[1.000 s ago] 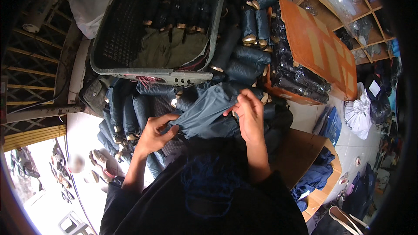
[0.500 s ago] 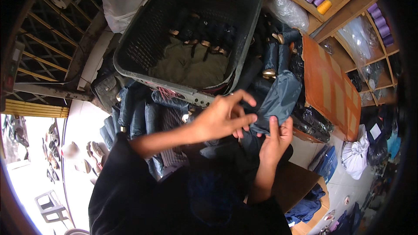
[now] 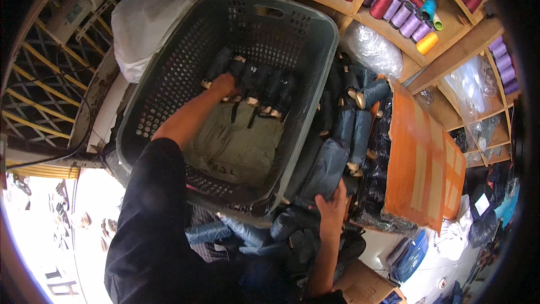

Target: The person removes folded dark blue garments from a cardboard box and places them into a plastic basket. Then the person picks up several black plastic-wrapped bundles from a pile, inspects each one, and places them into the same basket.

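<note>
A: From my feed, biggest thing is the grey laundry basket [image 3: 169, 95], filling the upper centre of the frame. Perforated walls, tilted a bit toward the wearer, I'd guess so the arm gets in easily.

B: What's in it?

A: An olive cloth [image 3: 236, 146] lining the bottom, and a row of rolled dark denim pieces [image 3: 256, 87] packed side by side against the far wall. Looks like they're kept rolled and lined up to pack tight.

B: Outside it?

A: More denim rolls [image 3: 346, 129] stacked right of the basket, between it and an orange board [image 3: 424, 157] at centre right. Shelves with thread cones [image 3: 394, 5] across the top right. White sack [image 3: 143, 22] at upper left.

B: Hands?

A: Left hand [image 3: 224, 85] is deep in the basket, at the left end of the row, fingers curled down on a roll. I can't tell if it's gripping or just pressing it into place.

B: Right?

A: Right hand [image 3: 333, 209], lower centre, is clasped over a grey-blue roll [image 3: 325, 171] lying just outside the basket's right wall, within easy reach.
</note>
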A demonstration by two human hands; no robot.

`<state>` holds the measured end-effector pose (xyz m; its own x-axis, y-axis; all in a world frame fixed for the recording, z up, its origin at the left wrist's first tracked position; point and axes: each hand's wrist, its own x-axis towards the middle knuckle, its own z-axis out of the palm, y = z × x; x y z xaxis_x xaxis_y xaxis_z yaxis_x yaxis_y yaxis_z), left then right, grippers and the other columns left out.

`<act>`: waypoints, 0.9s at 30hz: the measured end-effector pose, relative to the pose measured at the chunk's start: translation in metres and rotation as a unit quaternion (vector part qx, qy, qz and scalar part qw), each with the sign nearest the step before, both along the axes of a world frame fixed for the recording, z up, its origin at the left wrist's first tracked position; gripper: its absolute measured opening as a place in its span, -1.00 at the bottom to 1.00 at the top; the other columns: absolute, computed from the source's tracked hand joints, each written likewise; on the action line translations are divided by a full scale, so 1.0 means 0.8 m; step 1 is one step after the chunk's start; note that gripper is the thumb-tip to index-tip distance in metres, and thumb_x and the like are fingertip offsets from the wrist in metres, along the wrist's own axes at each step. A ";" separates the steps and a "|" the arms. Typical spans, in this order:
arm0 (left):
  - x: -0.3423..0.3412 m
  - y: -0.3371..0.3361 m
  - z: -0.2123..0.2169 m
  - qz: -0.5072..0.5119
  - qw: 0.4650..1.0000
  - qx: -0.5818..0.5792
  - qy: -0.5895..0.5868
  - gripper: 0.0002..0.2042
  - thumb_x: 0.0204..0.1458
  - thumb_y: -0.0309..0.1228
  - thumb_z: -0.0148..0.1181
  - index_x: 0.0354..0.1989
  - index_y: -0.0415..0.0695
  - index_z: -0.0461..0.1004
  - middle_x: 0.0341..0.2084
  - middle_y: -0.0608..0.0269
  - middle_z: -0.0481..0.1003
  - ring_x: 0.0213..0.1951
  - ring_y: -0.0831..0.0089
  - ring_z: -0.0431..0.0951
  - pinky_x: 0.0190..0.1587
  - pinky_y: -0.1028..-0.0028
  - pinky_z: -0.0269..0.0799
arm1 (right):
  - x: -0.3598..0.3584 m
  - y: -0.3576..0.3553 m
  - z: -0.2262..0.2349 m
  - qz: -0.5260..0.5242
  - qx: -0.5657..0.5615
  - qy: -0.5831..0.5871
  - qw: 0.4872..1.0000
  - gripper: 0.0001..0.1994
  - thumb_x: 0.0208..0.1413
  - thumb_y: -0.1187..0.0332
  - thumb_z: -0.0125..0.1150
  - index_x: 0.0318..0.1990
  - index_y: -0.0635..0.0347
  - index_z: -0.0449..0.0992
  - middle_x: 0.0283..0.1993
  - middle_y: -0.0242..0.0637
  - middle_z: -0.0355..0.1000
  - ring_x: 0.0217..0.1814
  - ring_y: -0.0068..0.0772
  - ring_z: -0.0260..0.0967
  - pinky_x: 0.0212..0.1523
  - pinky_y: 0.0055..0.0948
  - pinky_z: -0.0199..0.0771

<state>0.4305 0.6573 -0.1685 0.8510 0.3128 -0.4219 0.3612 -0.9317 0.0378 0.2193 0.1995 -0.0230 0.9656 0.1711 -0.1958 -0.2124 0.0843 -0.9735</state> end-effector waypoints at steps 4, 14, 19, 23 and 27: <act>0.000 -0.044 -0.028 0.036 0.991 0.110 -0.073 -0.19 -0.18 0.02 0.36 0.05 -0.46 0.23 -0.04 -0.04 0.35 0.04 0.07 0.38 -0.02 0.24 0.46 | -0.008 -0.019 -0.011 -0.003 -0.026 -0.034 0.999 -0.31 0.05 0.63 0.12 0.35 0.22 0.01 0.27 -0.13 0.13 0.15 -0.33 0.24 -0.04 -0.48 0.42; -0.028 -0.021 0.115 0.244 0.896 -0.349 -0.126 -0.53 -0.13 -0.12 0.26 -0.24 -0.32 0.41 -0.24 0.11 0.47 -0.19 0.27 0.49 -0.22 0.29 0.44 | -0.035 -0.040 0.002 -0.088 -0.195 -0.107 0.971 -0.48 0.16 0.57 0.04 0.29 0.28 0.15 0.24 -0.16 0.16 0.11 -0.43 0.24 0.09 -0.42 0.35; -0.091 -0.073 0.278 0.056 0.897 -0.402 -0.173 -0.61 -0.10 -0.14 0.08 -0.24 -0.22 0.48 -0.30 0.22 0.46 -0.27 0.38 0.41 -0.29 0.39 0.30 | -0.045 -0.052 0.025 -0.143 -0.129 -0.142 0.971 -0.63 0.20 0.47 0.05 0.15 0.34 0.30 0.21 -0.14 0.23 0.25 -0.25 0.21 0.23 -0.32 0.21; -0.179 -0.175 0.419 -0.223 0.859 -0.407 -0.217 -0.64 -0.10 -0.29 0.07 -0.19 -0.32 0.43 -0.37 0.28 0.45 -0.27 0.57 0.37 -0.24 0.52 0.29 | -0.048 -0.079 0.036 -0.139 -0.017 -0.107 0.984 -0.65 0.28 0.21 -0.05 0.00 0.34 0.44 0.01 -0.18 0.41 0.11 -0.32 0.34 0.12 -0.37 0.30; -0.266 -0.299 0.454 -0.478 0.739 -0.360 -0.308 -0.56 -0.27 -0.42 0.14 -0.11 -0.31 0.41 -0.36 0.01 0.44 -0.29 0.23 0.48 -0.18 0.31 0.42 | -0.055 -0.096 0.056 0.011 0.283 -0.018 0.959 -0.40 0.26 -0.11 -0.22 0.06 0.32 0.39 0.09 0.06 0.36 0.17 0.05 0.27 0.14 0.01 0.30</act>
